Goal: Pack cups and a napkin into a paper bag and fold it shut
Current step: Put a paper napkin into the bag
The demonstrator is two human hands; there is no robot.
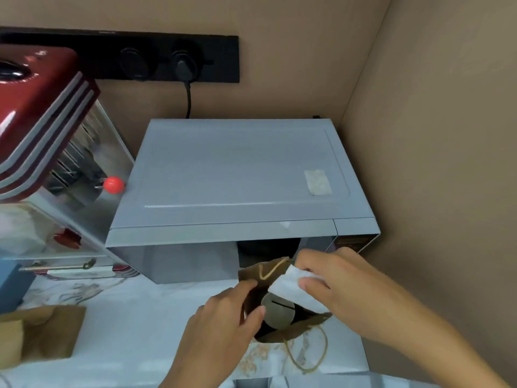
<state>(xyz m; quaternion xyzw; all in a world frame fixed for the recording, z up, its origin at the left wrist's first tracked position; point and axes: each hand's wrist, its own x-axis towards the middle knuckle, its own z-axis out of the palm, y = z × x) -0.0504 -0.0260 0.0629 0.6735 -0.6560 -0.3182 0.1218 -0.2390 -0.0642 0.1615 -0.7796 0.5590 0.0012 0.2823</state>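
- The small brown paper bag with cord handles (251,275) stands open on the pale patterned countertop (134,326), just in front of the grey microwave oven (237,175); a grey-lidded cup (278,312) already sits inside
- The left hand (223,317) pinches the bag's near-left rim, thumb and fingers closed on the paper
- The right hand (330,278) clamps the folded white napkin (291,287) over the mouth
- My advice: keep the rim spread; slide the napkin down beside the cup, not onto its lid; release only once it is below the rim, so the top can fold flat
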